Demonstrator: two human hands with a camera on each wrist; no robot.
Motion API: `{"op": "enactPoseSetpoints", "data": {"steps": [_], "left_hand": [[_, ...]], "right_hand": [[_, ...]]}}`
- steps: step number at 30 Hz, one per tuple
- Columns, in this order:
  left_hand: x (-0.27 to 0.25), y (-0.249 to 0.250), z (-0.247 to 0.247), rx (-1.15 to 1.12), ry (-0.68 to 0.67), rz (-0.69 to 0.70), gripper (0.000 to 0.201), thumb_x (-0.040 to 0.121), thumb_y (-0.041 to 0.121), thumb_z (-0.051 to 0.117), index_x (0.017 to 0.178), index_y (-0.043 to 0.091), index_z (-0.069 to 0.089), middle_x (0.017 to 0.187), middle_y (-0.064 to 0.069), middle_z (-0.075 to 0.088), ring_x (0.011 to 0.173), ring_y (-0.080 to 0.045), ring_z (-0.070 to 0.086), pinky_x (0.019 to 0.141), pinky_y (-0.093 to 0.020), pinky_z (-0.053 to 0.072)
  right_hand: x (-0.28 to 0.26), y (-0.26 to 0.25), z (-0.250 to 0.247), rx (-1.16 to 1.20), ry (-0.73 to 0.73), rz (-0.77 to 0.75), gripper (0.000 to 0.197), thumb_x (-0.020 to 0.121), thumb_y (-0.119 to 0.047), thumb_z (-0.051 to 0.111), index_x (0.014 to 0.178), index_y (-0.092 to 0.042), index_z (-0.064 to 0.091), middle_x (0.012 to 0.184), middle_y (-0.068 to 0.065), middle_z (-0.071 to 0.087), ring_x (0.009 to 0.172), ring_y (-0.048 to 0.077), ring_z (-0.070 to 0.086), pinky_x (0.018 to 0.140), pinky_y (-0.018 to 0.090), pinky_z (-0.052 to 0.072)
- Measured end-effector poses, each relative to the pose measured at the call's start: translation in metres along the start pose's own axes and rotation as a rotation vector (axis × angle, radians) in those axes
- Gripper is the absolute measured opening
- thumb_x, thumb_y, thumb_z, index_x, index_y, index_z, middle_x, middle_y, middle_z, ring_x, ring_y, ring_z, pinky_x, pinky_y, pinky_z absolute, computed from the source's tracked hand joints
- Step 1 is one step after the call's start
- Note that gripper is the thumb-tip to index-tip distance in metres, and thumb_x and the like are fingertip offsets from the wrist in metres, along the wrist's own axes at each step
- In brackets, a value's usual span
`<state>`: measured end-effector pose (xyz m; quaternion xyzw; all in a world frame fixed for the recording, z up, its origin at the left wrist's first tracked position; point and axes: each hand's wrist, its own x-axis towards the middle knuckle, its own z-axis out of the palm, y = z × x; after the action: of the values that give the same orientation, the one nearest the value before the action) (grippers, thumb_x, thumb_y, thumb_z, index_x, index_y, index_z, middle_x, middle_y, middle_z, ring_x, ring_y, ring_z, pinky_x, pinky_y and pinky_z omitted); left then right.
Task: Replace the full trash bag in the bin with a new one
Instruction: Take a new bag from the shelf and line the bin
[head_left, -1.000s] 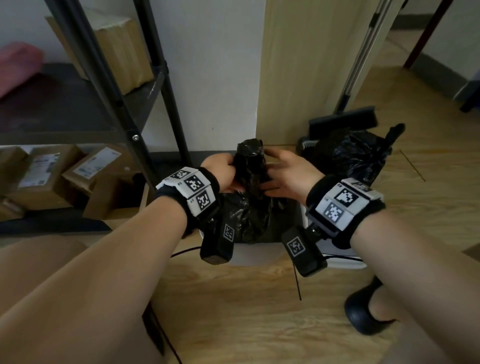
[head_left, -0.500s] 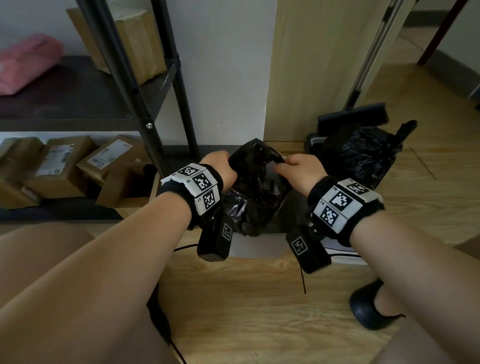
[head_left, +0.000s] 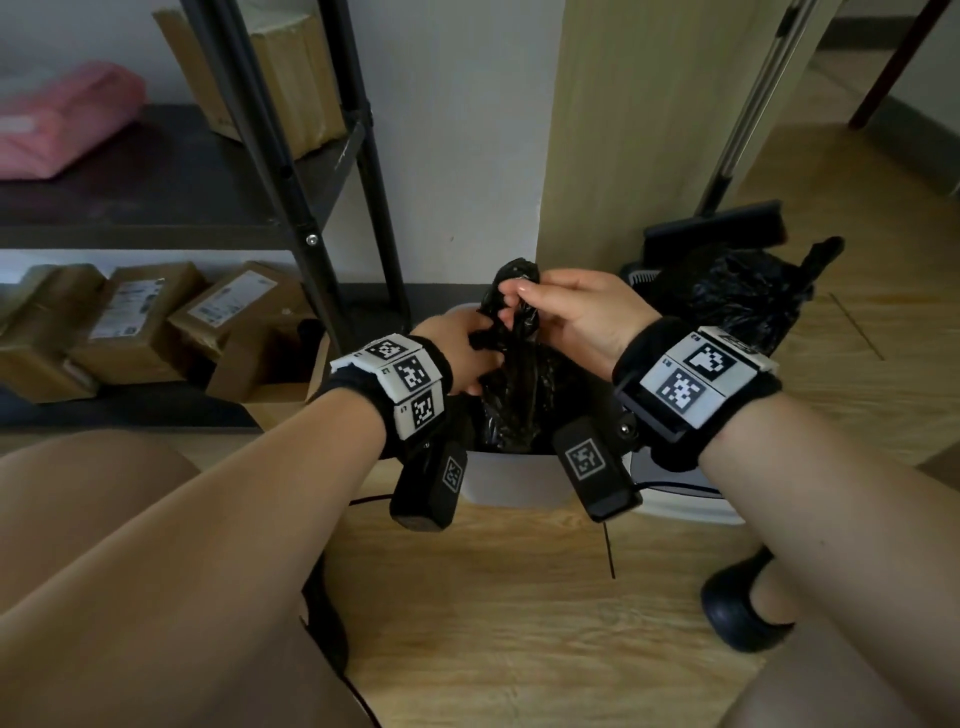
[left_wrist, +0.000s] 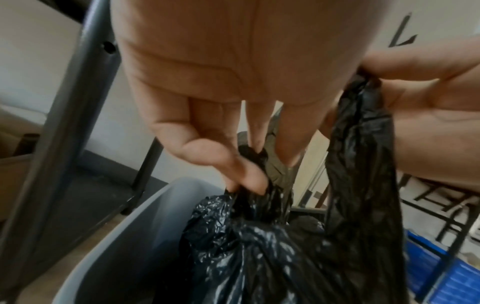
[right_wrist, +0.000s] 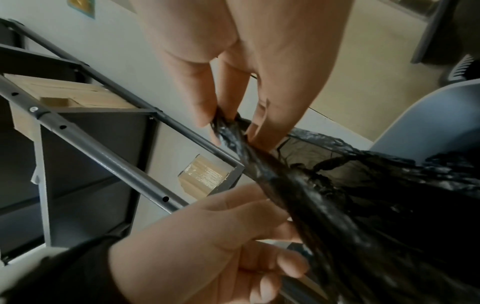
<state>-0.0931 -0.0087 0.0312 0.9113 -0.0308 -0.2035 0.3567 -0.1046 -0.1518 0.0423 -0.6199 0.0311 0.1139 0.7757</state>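
Note:
A black trash bag (head_left: 511, 400) sits in the white bin (head_left: 511, 486) on the wooden floor. Its top is gathered into two strands. My left hand (head_left: 478, 353) is low over the bin's mouth and pinches one strand (left_wrist: 249, 185) between thumb and fingers. My right hand (head_left: 524, 299) is higher and pinches the other strand (right_wrist: 233, 135), pulling it up taut. In the right wrist view my left hand (right_wrist: 233, 236) curls round the bag below my right fingers (right_wrist: 202, 115). The bin's inside is hidden by the bag.
A second crumpled black bag (head_left: 727, 296) lies on the floor right of the bin, beside a dustpan and broom (head_left: 714, 223). A black metal shelf (head_left: 291, 171) with cardboard boxes (head_left: 135, 322) stands at the left. My shoe (head_left: 737, 608) is near right.
The bag top, spread between both hands half a second ago, is now drawn into strands. My right hand has risen with one strand; my left hand has dropped lower over the bin.

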Motion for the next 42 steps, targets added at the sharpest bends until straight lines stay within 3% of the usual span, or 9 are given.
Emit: {"op": "enactPoseSetpoints", "data": {"steps": [5, 7, 10, 17, 20, 23, 30, 35, 42], "left_hand": [[0.000, -0.001, -0.005, -0.042, -0.114, 0.011, 0.063, 0.082, 0.009, 0.065, 0.137, 0.025, 0.040, 0.103, 0.002, 0.055, 0.074, -0.010, 0.059, 0.060, -0.020, 0.055], [0.000, -0.001, -0.006, 0.097, -0.199, 0.020, 0.055, 0.077, 0.018, 0.071, 0.128, 0.024, 0.051, 0.109, 0.002, 0.057, 0.091, -0.014, 0.060, 0.075, -0.024, 0.052], [0.002, -0.005, 0.001, 0.213, -0.278, 0.029, 0.035, 0.075, 0.036, 0.074, 0.108, 0.030, 0.063, 0.103, 0.009, 0.063, 0.104, -0.010, 0.058, 0.091, -0.023, 0.044], [0.010, -0.016, 0.006, 0.364, 0.008, -0.010, 0.037, 0.099, 0.026, 0.041, 0.119, 0.001, 0.059, 0.113, -0.018, 0.063, 0.105, -0.029, 0.060, 0.079, -0.028, 0.046], [0.014, -0.013, -0.002, 0.087, 0.100, -0.034, 0.032, 0.098, 0.019, 0.044, 0.119, 0.000, 0.059, 0.117, -0.020, 0.063, 0.111, -0.033, 0.060, 0.096, -0.036, 0.048], [0.014, -0.009, -0.009, -0.293, 0.126, -0.096, 0.027, 0.094, 0.015, 0.053, 0.115, 0.003, 0.063, 0.100, -0.013, 0.062, 0.095, -0.028, 0.063, 0.087, -0.036, 0.054], [0.014, -0.008, -0.026, -0.579, 0.185, -0.070, 0.040, 0.094, -0.001, 0.036, 0.067, 0.017, 0.060, 0.076, -0.004, 0.060, 0.068, -0.016, 0.059, 0.061, -0.027, 0.053], [0.009, -0.005, -0.039, -0.717, 0.227, -0.039, 0.036, 0.087, -0.003, 0.038, 0.060, 0.013, 0.055, 0.070, -0.006, 0.053, 0.065, -0.018, 0.052, 0.057, -0.027, 0.044], [0.017, -0.024, -0.041, -0.259, 0.240, -0.078, 0.005, 0.081, 0.018, 0.060, 0.084, 0.014, 0.061, 0.082, -0.004, 0.059, 0.091, -0.024, 0.059, 0.081, -0.031, 0.048]], "right_hand": [[0.007, 0.004, -0.001, -0.352, 0.046, -0.007, 0.035, 0.080, -0.032, 0.071, 0.108, -0.012, 0.071, 0.084, -0.006, 0.073, 0.085, 0.014, 0.065, 0.077, 0.032, 0.055], [0.008, 0.006, 0.001, -0.358, 0.064, -0.023, 0.028, 0.085, -0.022, 0.067, 0.109, -0.008, 0.069, 0.065, -0.006, 0.062, 0.062, 0.009, 0.055, 0.057, 0.020, 0.047], [0.007, 0.007, 0.004, -0.200, 0.043, -0.014, 0.014, 0.090, -0.004, 0.059, 0.100, -0.004, 0.068, 0.076, 0.007, 0.064, 0.062, 0.011, 0.062, 0.059, 0.020, 0.054], [0.005, 0.003, -0.002, -0.042, 0.027, 0.064, 0.021, 0.090, 0.003, 0.054, 0.109, 0.008, 0.061, 0.087, 0.017, 0.066, 0.073, 0.020, 0.067, 0.068, 0.026, 0.060], [0.014, 0.016, -0.012, -0.340, 0.152, 0.167, 0.019, 0.091, 0.003, 0.049, 0.103, 0.000, 0.064, 0.093, 0.020, 0.063, 0.072, 0.020, 0.062, 0.079, 0.035, 0.056], [0.021, 0.039, -0.023, -0.831, 0.144, 0.290, 0.031, 0.091, -0.005, 0.050, 0.118, 0.003, 0.062, 0.095, 0.018, 0.064, 0.071, 0.018, 0.059, 0.073, 0.034, 0.053], [0.025, 0.074, -0.030, -0.968, 0.137, 0.387, 0.036, 0.100, -0.013, 0.035, 0.131, -0.003, 0.052, 0.138, 0.017, 0.051, 0.129, 0.028, 0.047, 0.106, 0.034, 0.038], [0.036, 0.078, -0.027, -0.916, 0.109, 0.396, 0.036, 0.096, -0.014, 0.046, 0.129, -0.002, 0.052, 0.136, 0.018, 0.053, 0.125, 0.031, 0.052, 0.077, 0.030, 0.051], [0.049, 0.065, -0.048, -0.988, 0.298, 0.256, 0.036, 0.089, -0.012, 0.055, 0.125, -0.007, 0.060, 0.130, 0.016, 0.058, 0.118, 0.032, 0.056, 0.097, 0.033, 0.045]]}}
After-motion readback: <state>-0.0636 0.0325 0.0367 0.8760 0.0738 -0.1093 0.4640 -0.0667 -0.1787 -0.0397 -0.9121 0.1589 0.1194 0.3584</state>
